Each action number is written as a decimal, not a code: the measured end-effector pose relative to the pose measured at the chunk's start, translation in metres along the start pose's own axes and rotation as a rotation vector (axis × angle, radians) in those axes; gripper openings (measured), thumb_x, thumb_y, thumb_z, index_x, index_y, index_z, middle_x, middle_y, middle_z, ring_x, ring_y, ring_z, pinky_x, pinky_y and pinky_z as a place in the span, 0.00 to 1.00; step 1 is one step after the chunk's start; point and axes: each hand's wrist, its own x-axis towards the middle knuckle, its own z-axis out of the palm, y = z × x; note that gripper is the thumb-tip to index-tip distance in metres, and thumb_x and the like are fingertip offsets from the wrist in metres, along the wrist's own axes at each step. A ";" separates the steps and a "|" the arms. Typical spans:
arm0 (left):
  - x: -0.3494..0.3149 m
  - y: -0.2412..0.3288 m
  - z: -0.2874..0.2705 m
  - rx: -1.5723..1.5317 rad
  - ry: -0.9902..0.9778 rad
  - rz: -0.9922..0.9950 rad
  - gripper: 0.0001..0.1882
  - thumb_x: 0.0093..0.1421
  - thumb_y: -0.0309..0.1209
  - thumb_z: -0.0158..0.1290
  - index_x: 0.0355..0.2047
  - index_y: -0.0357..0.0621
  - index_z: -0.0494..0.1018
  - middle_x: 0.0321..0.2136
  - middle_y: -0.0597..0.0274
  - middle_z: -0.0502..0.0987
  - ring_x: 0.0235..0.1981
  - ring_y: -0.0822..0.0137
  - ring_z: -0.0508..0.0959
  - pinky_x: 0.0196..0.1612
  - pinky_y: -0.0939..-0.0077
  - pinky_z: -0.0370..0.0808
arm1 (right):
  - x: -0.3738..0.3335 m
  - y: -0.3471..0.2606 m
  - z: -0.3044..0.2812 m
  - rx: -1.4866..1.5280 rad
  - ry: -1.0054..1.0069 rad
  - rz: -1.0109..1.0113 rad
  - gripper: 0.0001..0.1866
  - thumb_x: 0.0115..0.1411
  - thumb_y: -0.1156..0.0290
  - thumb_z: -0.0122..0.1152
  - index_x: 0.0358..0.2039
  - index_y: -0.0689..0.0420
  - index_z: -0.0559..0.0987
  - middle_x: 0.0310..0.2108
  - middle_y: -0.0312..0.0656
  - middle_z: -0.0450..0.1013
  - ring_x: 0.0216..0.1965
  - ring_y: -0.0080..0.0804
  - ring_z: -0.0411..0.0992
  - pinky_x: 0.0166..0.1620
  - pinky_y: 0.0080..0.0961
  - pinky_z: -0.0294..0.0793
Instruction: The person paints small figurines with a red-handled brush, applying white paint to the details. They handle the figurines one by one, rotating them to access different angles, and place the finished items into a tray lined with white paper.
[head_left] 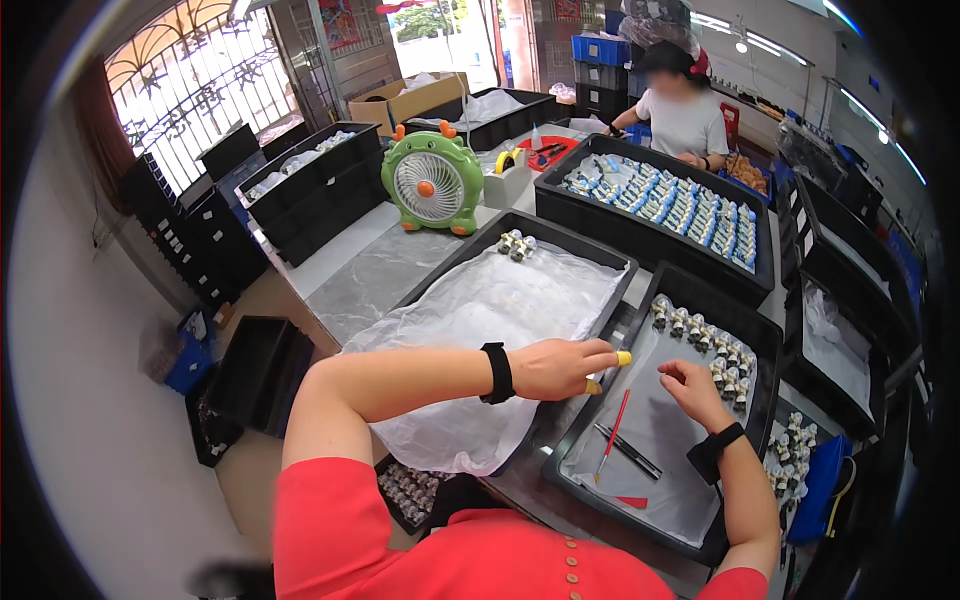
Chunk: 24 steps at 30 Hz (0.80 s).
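My left hand reaches across to the left rim of the black tray on the right. Yellow finger covers sit on its thumb and index finger, which are stretched and apart with nothing seen between them. Over the same tray, my right hand has its fingers curled together; whatever they hold, if anything, cannot be made out. Small figurines stand in rows along the tray's far and right sides. A thin red brush and a dark pen-like tool lie on its white lining, below my hands.
To the left, a black tray lined with white sheeting holds a few figurines. Behind it stand a green fan and a tape dispenser. A large tray holds many blue-and-white pieces. A co-worker works beyond it.
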 end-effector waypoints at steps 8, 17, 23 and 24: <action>0.016 -0.002 0.020 -1.122 0.279 -0.575 0.23 0.63 0.35 0.47 0.56 0.39 0.59 0.43 0.62 0.71 0.35 0.77 0.75 0.38 0.84 0.72 | 0.004 0.013 0.006 -0.034 0.041 0.044 0.12 0.53 0.71 0.58 0.36 0.64 0.78 0.26 0.45 0.76 0.28 0.30 0.74 0.34 0.24 0.72; 0.010 0.021 -0.033 -1.286 0.011 -0.588 0.20 0.63 0.34 0.48 0.54 0.43 0.63 0.42 0.64 0.72 0.38 0.76 0.75 0.40 0.84 0.72 | 0.003 0.011 0.003 -0.046 0.017 0.133 0.12 0.54 0.71 0.58 0.37 0.63 0.78 0.28 0.44 0.77 0.29 0.28 0.75 0.34 0.23 0.72; 0.031 0.042 -0.018 -1.633 0.011 -0.523 0.15 0.64 0.34 0.46 0.49 0.44 0.66 0.41 0.64 0.74 0.37 0.74 0.77 0.39 0.81 0.72 | 0.006 0.011 0.006 -0.077 -0.018 0.118 0.12 0.54 0.71 0.57 0.37 0.63 0.78 0.28 0.45 0.77 0.28 0.27 0.74 0.33 0.23 0.72; 0.036 0.043 -0.013 -1.695 0.028 -0.505 0.14 0.64 0.34 0.46 0.49 0.45 0.66 0.40 0.64 0.74 0.37 0.74 0.77 0.39 0.81 0.72 | 0.007 0.006 0.006 -0.086 -0.032 0.149 0.12 0.54 0.71 0.57 0.37 0.63 0.78 0.28 0.45 0.77 0.28 0.27 0.75 0.34 0.23 0.73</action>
